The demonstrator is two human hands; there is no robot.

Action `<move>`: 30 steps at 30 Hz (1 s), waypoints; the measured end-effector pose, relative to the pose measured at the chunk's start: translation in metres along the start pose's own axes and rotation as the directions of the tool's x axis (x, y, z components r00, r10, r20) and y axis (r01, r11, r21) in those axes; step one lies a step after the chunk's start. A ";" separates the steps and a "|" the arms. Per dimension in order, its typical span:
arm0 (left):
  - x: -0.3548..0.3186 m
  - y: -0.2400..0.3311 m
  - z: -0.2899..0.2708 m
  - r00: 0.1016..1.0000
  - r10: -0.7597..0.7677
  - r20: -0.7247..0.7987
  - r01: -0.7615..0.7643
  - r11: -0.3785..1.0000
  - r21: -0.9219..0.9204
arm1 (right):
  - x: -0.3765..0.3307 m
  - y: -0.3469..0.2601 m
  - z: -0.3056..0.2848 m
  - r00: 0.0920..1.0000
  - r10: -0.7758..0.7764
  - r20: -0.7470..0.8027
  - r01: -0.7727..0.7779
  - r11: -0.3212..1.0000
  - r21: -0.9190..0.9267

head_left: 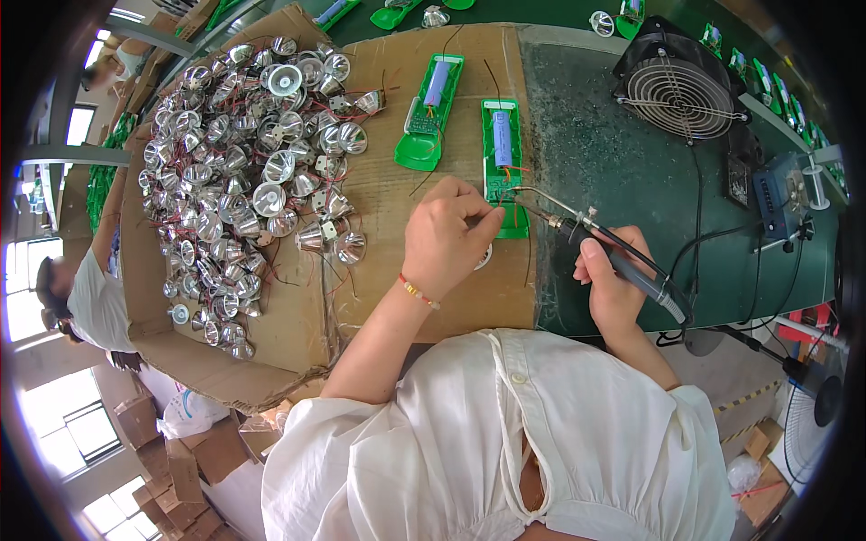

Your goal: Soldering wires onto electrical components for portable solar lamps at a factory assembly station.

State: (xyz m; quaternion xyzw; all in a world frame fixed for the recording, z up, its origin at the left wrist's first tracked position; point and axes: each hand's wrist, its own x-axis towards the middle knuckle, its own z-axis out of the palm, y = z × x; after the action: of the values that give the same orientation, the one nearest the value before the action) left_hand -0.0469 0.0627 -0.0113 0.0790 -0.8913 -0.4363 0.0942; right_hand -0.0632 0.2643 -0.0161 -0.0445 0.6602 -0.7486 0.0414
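Note:
My right hand [613,279] grips a soldering iron [622,264] with a black handle and a thin metal feed tube at its front. The iron's tip points at the circuit board in the lower part of a green plastic housing [514,221], which also bears a purple battery cell [502,138] and thin wires. My left hand [448,225] is pinched closed at the left side of that board; what its fingers hold is hidden. A shiny reflector [484,258] peeks out beneath the left hand. Farther left, a second green housing [419,149] with a battery lies on the cardboard.
At left, a cardboard box [149,316] holds a heap of silvery reflectors [271,198] with red and black wires. A fan with a wire guard [678,97], a blue soldering station [783,203] and a solder spool [815,187] stand at right. Other people work at far left.

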 end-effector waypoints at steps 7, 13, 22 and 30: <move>0.002 -0.003 0.001 1.000 -0.005 0.026 0.005 1.000 0.007 | -0.002 0.003 -0.002 1.000 -0.018 0.011 0.019 0.996 -0.088; 0.003 -0.002 -0.002 0.997 -0.044 0.058 0.045 0.999 -0.013 | -0.004 0.003 -0.006 0.999 0.016 -0.034 -0.014 0.997 0.073; 0.004 -0.002 -0.002 0.997 -0.044 0.057 0.047 0.997 -0.053 | -0.003 0.005 -0.003 1.000 0.023 0.014 -0.023 1.000 0.008; 0.007 0.001 -0.005 0.989 -0.103 0.108 0.110 0.992 -0.059 | -0.004 0.007 -0.003 0.999 0.043 -0.014 -0.043 0.998 0.044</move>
State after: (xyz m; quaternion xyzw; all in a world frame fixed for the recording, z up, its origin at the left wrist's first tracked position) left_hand -0.0522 0.0581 -0.0071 0.1006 -0.8749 -0.4731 0.0266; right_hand -0.0594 0.2666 -0.0236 -0.0238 0.6449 -0.7620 0.0534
